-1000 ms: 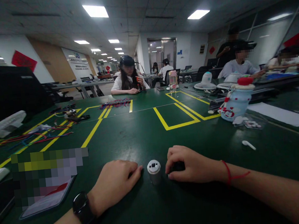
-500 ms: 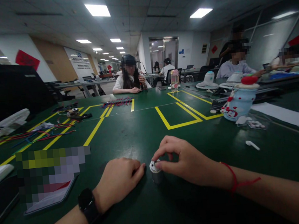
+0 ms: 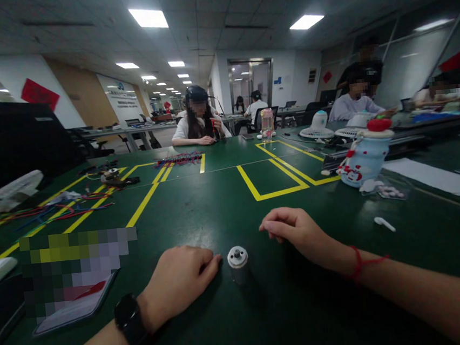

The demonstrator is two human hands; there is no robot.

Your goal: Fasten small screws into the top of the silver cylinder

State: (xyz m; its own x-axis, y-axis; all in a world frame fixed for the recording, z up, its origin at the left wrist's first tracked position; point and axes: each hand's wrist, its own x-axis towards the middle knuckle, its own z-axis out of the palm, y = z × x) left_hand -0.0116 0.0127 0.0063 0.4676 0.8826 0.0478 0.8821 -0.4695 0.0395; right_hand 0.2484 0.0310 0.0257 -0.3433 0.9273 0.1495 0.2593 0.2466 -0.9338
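A small cylindrical electric motor [image 3: 239, 269] stands upright on the green table, its silver end face and short dark shaft on top. To its left rests my left hand [image 3: 183, 280], knuckles up on the tabletop. Its fingers are curled and the thumb lies along them, the thumb tip close to the motor but apart from it. My right hand [image 3: 301, 233] is in the air, right of the motor and a little beyond it. Its fingers are bent together with the thumb, and nothing shows between them.
A blue bottle [image 3: 367, 156], a plastic bag [image 3: 388, 188] and a white earbud [image 3: 384, 224] lie to the right. Left are loose wires [image 3: 70, 204] and a plastic-covered card [image 3: 76, 306]. Yellow tape [image 3: 281, 193] marks the table. A person [image 3: 196, 119] sits opposite.
My right hand has let go of the motor's top and drawn away up and to the right, so the end face now shows. My left hand has stayed beside the motor.
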